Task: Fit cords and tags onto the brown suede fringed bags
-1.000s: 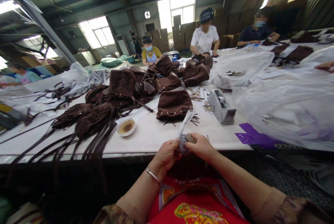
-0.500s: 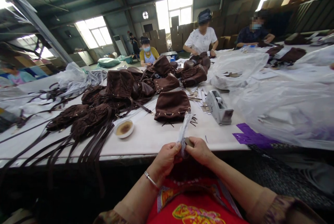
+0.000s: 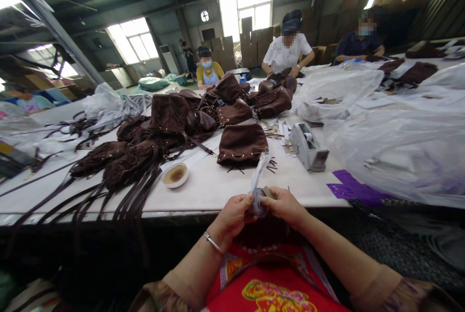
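Just over the table's front edge, my left hand [image 3: 236,212] pinches a bunched strip of thin whitish wrapping [image 3: 258,176], which runs up to the drawstring end of a dark brown bag [image 3: 242,143]. My right hand [image 3: 285,208] is closed beside it, its fingers on the rounded greyish lump of wrapping and a small tan-grey piece [image 3: 268,193]. The two hands nearly touch. The brown bag lies on the white table, its gold eyelets facing me. What lies under my fingers is hidden.
Left on the table [image 3: 203,191] are a small bowl [image 3: 175,175] and a pile of brown bags [image 3: 169,113] with straps over the edge. A tape dispenser [image 3: 308,147], purple tape [image 3: 354,188] and plastic sheeting [image 3: 403,152] lie right. Several people work beyond.
The lump of wrapping between my hands shows more fully and looks rounder. My right hand has shifted slightly right and up. The whole view has moved a little.
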Motion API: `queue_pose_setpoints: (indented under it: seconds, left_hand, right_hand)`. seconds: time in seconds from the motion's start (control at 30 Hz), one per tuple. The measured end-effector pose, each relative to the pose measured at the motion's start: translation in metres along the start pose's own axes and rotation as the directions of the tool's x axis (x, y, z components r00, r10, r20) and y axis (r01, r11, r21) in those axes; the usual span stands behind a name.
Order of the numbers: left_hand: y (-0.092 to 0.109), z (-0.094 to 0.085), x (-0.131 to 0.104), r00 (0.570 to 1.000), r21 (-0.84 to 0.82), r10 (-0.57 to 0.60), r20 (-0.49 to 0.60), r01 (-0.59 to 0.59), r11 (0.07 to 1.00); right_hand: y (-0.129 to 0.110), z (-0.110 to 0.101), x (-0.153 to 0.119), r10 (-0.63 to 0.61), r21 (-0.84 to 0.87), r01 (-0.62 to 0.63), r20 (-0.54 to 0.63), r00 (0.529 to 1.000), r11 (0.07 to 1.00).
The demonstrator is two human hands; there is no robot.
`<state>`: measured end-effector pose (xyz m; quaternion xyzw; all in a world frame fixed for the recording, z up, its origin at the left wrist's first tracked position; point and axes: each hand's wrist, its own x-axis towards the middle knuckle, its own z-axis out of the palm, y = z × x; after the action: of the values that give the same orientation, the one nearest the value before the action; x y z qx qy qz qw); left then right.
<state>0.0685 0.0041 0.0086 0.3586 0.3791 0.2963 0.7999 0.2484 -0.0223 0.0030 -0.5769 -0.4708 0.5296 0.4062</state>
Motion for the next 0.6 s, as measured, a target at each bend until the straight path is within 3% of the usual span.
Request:
queue_pose_setpoints:
  seconds: [0.07, 0.13, 0.23, 0.33, 0.6]
  left_hand:
    - [0.001, 0.001, 0.002, 0.999, -0.071, 0.016, -0.029, -0.018, 0.997]
    - [0.004, 0.000, 0.004, 0.996, -0.167, 0.005, -0.087, -0.019, 0.986]
    - [0.008, -0.002, 0.005, 0.989, -0.285, -0.047, -0.143, 0.004, 0.959]
    - [0.010, -0.001, 0.004, 0.990, -0.332, -0.073, -0.120, 0.029, 0.943]
    - [0.007, 0.002, 0.002, 0.997, -0.283, -0.046, -0.061, 0.027, 0.959]
  right_hand:
    - [-0.001, -0.004, -0.002, 0.023, 0.111, -0.030, 0.062, 0.998, 0.993]
    - [-0.004, -0.009, -0.006, 0.009, 0.128, -0.014, 0.040, 0.999, 0.992]
    - [-0.012, -0.014, -0.014, -0.054, -0.017, 0.054, -0.049, 0.997, 0.998]
    - [-0.023, -0.012, -0.024, -0.121, -0.148, 0.115, -0.037, 0.992, 0.982]
    - [-0.036, -0.001, -0.023, -0.180, -0.335, 0.126, -0.137, 0.974, 0.934]
